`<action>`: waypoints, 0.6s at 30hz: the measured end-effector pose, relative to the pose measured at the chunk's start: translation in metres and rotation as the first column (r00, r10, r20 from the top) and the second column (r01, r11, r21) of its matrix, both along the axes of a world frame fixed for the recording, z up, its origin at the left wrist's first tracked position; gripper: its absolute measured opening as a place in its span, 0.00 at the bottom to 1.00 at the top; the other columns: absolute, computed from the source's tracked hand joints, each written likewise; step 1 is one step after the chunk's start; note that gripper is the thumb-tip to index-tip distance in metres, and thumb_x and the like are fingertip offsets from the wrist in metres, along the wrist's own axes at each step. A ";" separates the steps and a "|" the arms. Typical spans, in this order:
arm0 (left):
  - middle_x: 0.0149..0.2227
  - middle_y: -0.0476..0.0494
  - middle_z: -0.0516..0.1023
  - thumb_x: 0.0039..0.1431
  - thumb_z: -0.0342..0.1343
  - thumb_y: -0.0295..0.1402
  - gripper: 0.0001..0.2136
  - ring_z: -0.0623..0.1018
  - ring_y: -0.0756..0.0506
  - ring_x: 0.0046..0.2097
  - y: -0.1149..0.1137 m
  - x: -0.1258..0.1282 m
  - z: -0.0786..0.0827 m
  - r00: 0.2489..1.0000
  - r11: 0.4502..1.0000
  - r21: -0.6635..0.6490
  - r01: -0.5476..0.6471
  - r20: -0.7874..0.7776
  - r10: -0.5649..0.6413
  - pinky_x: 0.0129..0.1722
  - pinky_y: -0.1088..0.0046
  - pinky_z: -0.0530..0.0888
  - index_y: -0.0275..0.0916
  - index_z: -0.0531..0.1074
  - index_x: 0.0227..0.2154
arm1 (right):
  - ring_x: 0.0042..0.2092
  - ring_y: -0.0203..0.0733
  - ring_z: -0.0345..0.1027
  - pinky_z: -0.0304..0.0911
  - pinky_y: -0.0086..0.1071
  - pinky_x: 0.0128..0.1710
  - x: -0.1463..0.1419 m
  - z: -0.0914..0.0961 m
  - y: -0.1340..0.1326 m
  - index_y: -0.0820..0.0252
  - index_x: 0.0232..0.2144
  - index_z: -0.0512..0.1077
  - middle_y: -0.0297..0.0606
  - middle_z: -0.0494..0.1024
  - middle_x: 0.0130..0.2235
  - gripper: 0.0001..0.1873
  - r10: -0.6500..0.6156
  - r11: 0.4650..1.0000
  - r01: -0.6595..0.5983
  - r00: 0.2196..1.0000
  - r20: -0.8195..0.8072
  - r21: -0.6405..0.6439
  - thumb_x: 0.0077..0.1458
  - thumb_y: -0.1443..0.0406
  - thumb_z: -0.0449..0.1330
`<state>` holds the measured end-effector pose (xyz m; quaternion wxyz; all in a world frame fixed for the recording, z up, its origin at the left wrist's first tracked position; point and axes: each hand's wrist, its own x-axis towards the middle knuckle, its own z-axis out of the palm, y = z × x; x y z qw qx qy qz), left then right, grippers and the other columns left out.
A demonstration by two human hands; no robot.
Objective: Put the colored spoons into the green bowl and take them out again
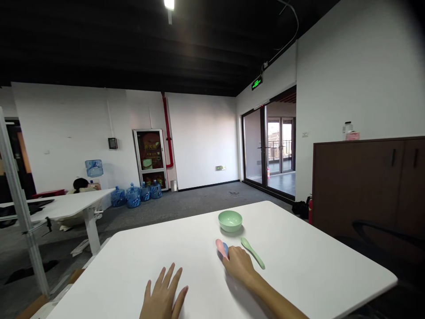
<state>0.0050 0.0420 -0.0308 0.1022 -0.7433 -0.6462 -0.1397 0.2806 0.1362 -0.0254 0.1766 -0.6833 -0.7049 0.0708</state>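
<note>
My left hand lies flat and open on the white table near its front edge, with its fingers spread and nothing in them. My right hand rests farther forward, its fingertips over the handles of a pink plastic spoon and a blue plastic spoon. Those handles are hidden beneath it, so any grip is unclear. A green plastic spoon lies just right of that hand, apart from it. Beyond them stands a pale green bowl.
A metal frame post rises at the left, beside a white desk. Blue water jugs stand on the carpet beyond. A dark brown cabinet lines the right wall, and a red fire extinguisher stands near it.
</note>
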 end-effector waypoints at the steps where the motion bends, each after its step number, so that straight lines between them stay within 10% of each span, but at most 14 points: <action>1: 0.70 0.43 0.68 0.71 0.43 0.41 0.24 0.66 0.32 0.71 0.000 0.000 0.000 1.000 1.000 0.000 0.000 -0.002 0.000 0.66 0.40 0.68 0.52 0.67 0.66 | 0.39 0.48 0.77 0.49 0.33 0.31 -0.001 -0.002 0.000 0.61 0.33 0.78 0.47 0.84 0.38 0.13 0.001 1.000 -0.001 1.000 0.003 -0.009 0.60 0.69 0.53; 18: 0.71 0.45 0.67 0.71 0.42 0.42 0.24 0.66 0.34 0.71 0.001 -0.005 -0.005 1.000 1.000 0.017 0.005 0.007 -0.006 0.66 0.42 0.68 0.52 0.66 0.67 | 0.40 0.50 0.79 0.55 0.33 0.32 -0.015 -0.011 -0.006 0.58 0.31 0.75 0.46 0.84 0.38 0.12 0.027 0.997 -0.026 0.999 0.025 -0.068 0.57 0.72 0.52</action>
